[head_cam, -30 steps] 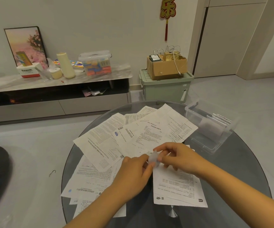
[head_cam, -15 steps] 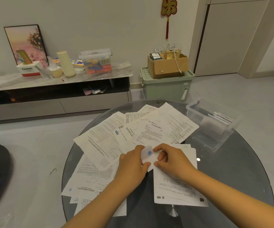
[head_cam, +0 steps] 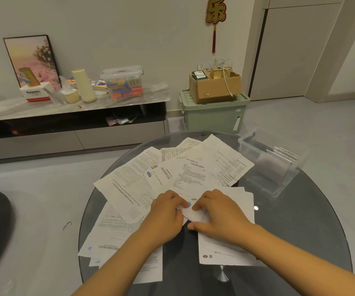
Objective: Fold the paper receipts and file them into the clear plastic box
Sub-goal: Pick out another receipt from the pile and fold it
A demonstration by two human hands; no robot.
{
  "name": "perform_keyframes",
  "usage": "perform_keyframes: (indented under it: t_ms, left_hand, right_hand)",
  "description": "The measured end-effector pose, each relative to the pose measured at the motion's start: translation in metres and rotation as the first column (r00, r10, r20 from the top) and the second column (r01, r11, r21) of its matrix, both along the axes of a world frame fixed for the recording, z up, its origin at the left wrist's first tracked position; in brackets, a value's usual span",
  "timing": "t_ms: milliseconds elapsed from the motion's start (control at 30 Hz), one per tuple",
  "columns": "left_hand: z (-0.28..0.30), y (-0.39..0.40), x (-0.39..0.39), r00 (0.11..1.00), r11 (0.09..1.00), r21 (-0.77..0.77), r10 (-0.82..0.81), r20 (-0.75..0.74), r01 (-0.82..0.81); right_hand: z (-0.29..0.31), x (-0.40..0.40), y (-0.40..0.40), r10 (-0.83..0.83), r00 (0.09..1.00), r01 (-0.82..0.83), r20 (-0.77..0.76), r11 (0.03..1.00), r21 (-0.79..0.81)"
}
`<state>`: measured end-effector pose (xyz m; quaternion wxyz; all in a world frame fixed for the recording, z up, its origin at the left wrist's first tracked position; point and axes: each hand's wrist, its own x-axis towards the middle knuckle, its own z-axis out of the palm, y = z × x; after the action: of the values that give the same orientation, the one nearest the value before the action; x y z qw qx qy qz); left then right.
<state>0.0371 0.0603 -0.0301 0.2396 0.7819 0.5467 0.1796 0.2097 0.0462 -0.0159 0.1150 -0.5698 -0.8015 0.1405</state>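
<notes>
Both hands low over the round glass surface (head_cam: 313, 221), close together. Left hand (head_cam: 165, 216) and right hand (head_cam: 219, 212) work one small folded receipt (head_cam: 190, 212) between them. Fingers of both hands curl onto it and pinch it; right thumb lies along its near edge, left fingertips on its left end near a blue mark.

Judged handling: thin paper, near weightless, limp, creases readily, tears if tugged. Likely slides on glass and on the sheets beneath. Best taken at the folded edge or opposite corners, with a flat press to set the crease.

Beyond and either side of the fingers: loose receipts (head_cam: 195, 167) fanned and overlapping, unfolded. Far right of the fingers, well apart: clear plastic box (head_cam: 247, 146), open-topped, some folded papers already standing inside.
</notes>
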Motion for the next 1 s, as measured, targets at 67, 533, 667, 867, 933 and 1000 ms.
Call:
perform_keyframes:
  t_ms: [67,533,667,867,933,1000]
  left_hand:
    - [0.003,0.000,-0.002,1.000,0.998,-0.061,-0.009,0.016,0.010]
    - [0.035,0.002,0.013,0.994,0.995,0.074,0.055,0.097,-0.063]
    - [0.051,0.006,0.028,0.921,0.989,-0.034,0.149,0.361,-0.146]
    - [0.071,0.019,0.059,0.906,0.995,-0.001,0.090,0.414,-0.099]
    - [0.078,0.028,0.075,0.915,0.997,0.027,0.054,0.401,-0.071]
    - [0.083,0.035,0.088,0.918,0.998,0.049,0.020,0.397,-0.042]
  right_hand:
    - [0.002,0.000,-0.001,0.011,0.999,-0.011,0.034,1.000,0.006]
    - [0.025,0.020,-0.002,-0.034,0.995,0.051,-0.097,0.982,0.180]
    - [0.037,0.033,-0.001,-0.066,0.986,0.095,-0.150,0.976,0.197]
    - [0.056,0.060,0.006,-0.156,0.948,0.221,-0.277,0.949,0.225]
    - [0.061,0.073,0.009,-0.206,0.937,0.271,-0.281,0.937,0.218]
    - [0.067,0.083,0.013,-0.246,0.925,0.315,-0.288,0.922,0.225]
